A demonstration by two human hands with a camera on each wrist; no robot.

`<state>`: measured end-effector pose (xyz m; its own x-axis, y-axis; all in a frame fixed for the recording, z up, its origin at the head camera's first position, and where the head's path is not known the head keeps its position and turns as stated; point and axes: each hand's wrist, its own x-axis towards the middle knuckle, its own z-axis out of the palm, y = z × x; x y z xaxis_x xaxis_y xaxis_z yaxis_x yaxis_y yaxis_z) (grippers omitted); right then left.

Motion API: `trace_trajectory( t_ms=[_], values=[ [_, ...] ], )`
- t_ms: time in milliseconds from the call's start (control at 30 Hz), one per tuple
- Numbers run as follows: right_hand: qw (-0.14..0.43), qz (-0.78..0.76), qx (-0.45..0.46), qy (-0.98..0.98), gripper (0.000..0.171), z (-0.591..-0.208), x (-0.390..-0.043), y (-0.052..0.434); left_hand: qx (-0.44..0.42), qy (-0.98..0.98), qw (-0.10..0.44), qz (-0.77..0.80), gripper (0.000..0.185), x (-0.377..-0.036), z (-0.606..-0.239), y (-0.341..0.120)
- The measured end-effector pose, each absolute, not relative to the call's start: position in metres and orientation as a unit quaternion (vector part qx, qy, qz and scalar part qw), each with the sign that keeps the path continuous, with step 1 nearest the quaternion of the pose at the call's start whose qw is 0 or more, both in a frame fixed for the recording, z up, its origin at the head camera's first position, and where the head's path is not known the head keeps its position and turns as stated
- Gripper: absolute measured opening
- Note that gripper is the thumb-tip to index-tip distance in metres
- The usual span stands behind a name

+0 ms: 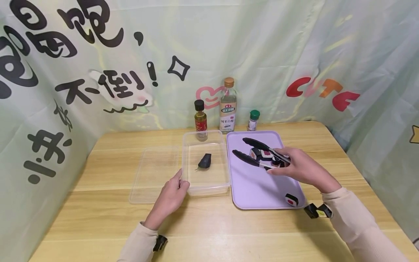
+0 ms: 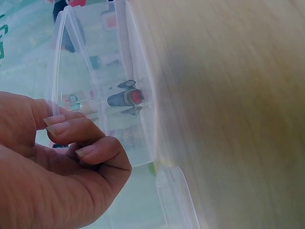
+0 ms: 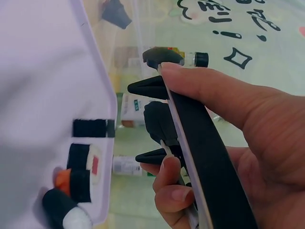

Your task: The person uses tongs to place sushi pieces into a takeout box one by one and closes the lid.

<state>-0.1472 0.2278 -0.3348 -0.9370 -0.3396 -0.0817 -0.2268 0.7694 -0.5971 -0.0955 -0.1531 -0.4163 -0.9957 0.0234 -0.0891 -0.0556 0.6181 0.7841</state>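
Room: pale green cloth hangs behind and at both sides of the desk, printed with large black characters on the left and red and orange letters on the right.
Surface: wooden desk (image 1: 229, 225), light grain, its far edge against the cloth.
Far edge: small oil bottle (image 1: 200, 118), tall vinegar bottle (image 1: 228, 105) and green-capped jar (image 1: 253, 120) stand in a row near the middle.
Tray: lilac tray (image 1: 252, 185) lies right of centre, its long axis running from the near edge toward the far edge.
Tongs: black tongs (image 1: 258, 154) lie low over the tray's far half, long axis roughly crosswise, tips pointing toward the desk's left edge, arms spread.
Right hand: right hand (image 1: 299, 167) grips the tongs at their handle end, thumb on the upper arm and fingers curled under.
Sushi pieces: several sushi rolls (image 1: 263, 154) sit between the tong arms; whether the tips touch them cannot be told.
Lone piece: one sushi roll (image 1: 291, 199) sits at the tray's near right corner.
Box: clear plastic box (image 1: 206, 185) stands just left of the tray, a dark piece (image 1: 204, 161) inside it.
Lid: clear lid (image 1: 154, 174) lies flat just left of the box.
Left hand: left hand (image 1: 171, 194) pinches the box wall at its near left corner, fingers curled.
Hard to see: left wrist view is blurred; the right hand covers the tongs' hinge.
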Motion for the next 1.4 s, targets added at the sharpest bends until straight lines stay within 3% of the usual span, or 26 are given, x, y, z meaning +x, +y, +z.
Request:
trace_trajectory(
  t_ms=[700, 1400],
  values=[
    [0.089, -0.28, -0.128, 0.947, 0.087, -0.353, -0.148, 0.255, -0.015, 0.902, 0.05, 0.428, 0.064, -0.095, -0.416, -0.153],
    [0.088, -0.29, -0.13, 0.944, 0.068, -0.358, -0.147, 0.261, -0.019, 0.902, 0.054, 0.427, 0.065, -0.095, -0.416, -0.153]
  ],
)
